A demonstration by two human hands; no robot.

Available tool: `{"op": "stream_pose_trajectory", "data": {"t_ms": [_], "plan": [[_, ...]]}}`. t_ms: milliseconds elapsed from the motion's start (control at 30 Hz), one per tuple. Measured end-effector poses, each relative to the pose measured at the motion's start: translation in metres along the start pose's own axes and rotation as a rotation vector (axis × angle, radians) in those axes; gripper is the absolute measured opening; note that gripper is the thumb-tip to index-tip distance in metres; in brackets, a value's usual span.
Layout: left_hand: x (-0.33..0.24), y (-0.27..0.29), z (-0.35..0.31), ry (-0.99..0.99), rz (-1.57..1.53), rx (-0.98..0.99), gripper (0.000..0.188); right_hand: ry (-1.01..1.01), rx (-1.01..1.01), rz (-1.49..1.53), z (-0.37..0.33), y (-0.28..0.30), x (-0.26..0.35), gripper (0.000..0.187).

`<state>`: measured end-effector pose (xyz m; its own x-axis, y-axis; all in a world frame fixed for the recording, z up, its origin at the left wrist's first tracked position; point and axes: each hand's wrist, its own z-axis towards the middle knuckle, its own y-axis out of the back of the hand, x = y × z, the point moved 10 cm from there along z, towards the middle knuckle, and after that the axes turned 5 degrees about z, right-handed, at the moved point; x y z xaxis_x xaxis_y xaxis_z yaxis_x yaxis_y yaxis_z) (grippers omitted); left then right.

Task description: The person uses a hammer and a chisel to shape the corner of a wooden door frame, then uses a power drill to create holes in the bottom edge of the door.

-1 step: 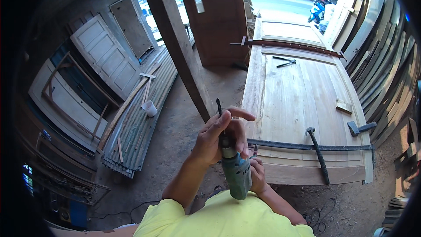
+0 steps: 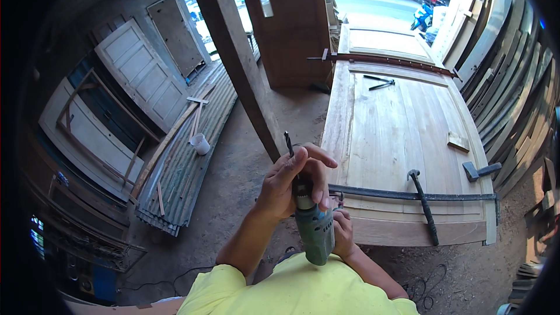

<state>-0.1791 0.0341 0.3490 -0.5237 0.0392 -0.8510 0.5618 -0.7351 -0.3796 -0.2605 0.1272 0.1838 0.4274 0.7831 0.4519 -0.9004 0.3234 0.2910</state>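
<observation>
A green power drill [image 2: 315,238] is held close to my chest, its dark twist bit [image 2: 288,143] pointing up and away from me. My left hand [image 2: 284,182] is curled around the chuck [image 2: 303,193], thumb and forefinger near the base of the bit, forefinger stretched to the right. Behind the drill body, my right hand [image 2: 343,228] grips the handle, which is mostly hidden. To the right lies a pale wooden panel door [image 2: 402,122]. On it rest a claw hammer [image 2: 423,207], a mallet [image 2: 480,170] and a small wood block [image 2: 458,142].
A dark bar clamp [image 2: 385,192] crosses the door's near end and a rust-brown one [image 2: 394,63] its far end. A wooden post [image 2: 236,61] stands ahead. Corrugated sheets [image 2: 192,175] with a white bucket [image 2: 199,144] lie left. Boards [image 2: 513,81] lean right; a cord [image 2: 429,284] trails below.
The tip of the bit has shifted slightly left. My left hand has turned a little with the chuck; its forefinger sits slightly lower. My right hand keeps its grip.
</observation>
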Motion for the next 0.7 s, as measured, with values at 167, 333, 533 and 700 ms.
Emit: {"op": "stream_pose_trajectory", "data": {"t_ms": [167, 333, 533, 700], "plan": [[0.0, 0.002, -0.006, -0.005, 0.064, 0.032, 0.062, 0.011, -0.006, -0.022, 0.002, -0.004, 0.003, 0.054], [-0.011, 0.001, -0.014, -0.031, 0.022, 0.044, 0.05, 0.006, -0.011, -0.025, 0.005, -0.009, 0.006, 0.056], [-0.034, 0.002, -0.022, -0.14, 0.052, -0.027, 0.033, 0.049, -0.084, 0.085, 0.011, -0.017, 0.008, 0.053], [-0.051, 0.01, -0.037, -0.195, 0.135, -0.035, 0.028, 0.113, -0.077, 0.0, 0.02, -0.036, 0.013, 0.05]]}}
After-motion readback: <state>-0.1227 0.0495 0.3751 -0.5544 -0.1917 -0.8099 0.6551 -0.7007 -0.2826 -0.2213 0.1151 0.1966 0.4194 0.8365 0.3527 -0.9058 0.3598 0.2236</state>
